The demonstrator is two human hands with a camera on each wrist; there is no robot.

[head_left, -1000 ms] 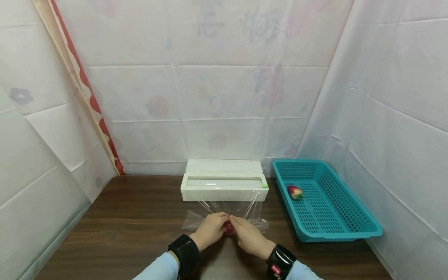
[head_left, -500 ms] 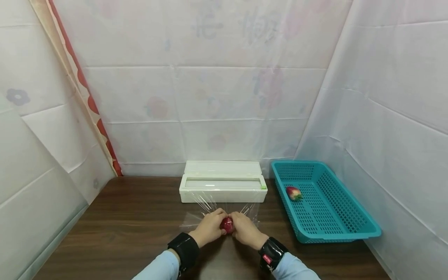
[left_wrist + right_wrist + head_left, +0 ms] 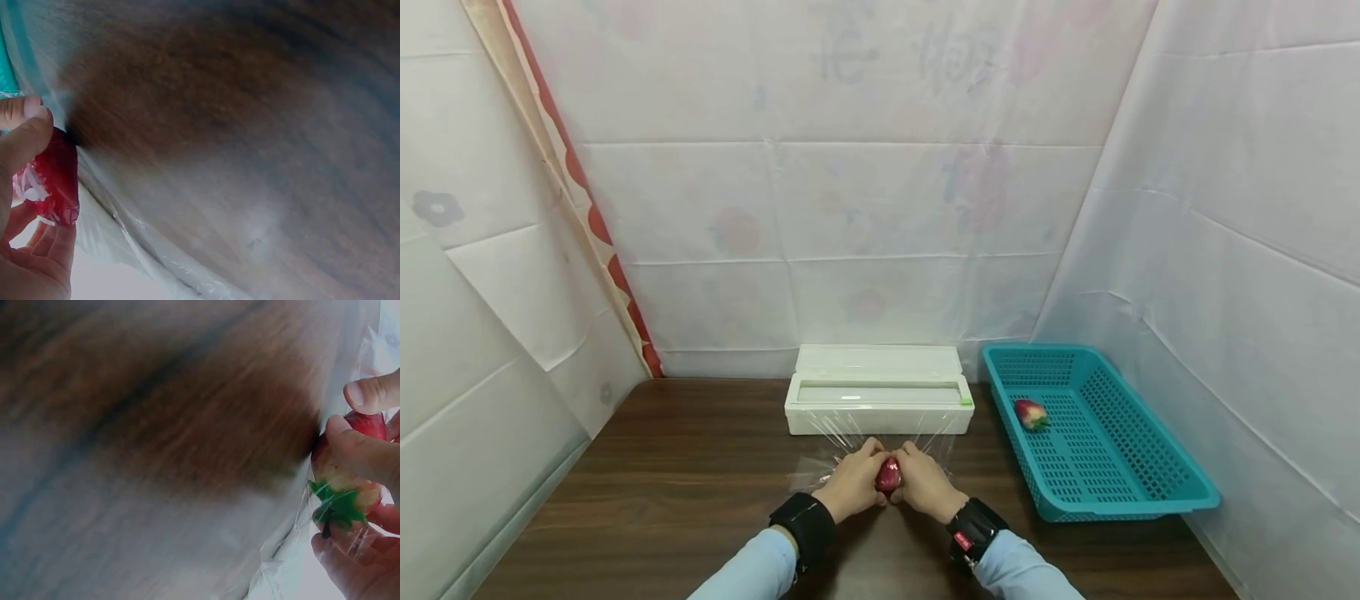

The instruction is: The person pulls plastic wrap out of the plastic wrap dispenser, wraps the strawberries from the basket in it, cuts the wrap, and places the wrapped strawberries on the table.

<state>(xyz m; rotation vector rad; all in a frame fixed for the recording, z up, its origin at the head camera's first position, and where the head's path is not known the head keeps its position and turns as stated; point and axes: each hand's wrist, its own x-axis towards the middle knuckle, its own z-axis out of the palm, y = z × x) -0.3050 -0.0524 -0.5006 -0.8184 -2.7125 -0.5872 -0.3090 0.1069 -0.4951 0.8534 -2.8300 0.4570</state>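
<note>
At the left, a pale blue sleeve and a black wrist band lead to the left hand (image 3: 853,483), which reaches forward over the dark brown wooden table (image 3: 670,500) with its fingers curled in toward the middle. Between the two hands sits a small red strawberry with a green leafy cap (image 3: 888,475), wrapped in thin clear plastic film (image 3: 850,446). The left thumb and fingers (image 3: 25,140) pinch its film-covered red side. The right hand (image 3: 925,483) mirrors this from the other side, its fingers (image 3: 359,453) curled round the berry's cap end. The two hands almost meet over the fruit, low above the table, just in front of the long white plastic film dispenser box (image 3: 880,396), from which the film stretches down. Further right stands a teal plastic mesh basket (image 3: 1150,492) holding a second red strawberry (image 3: 1032,413).
</note>
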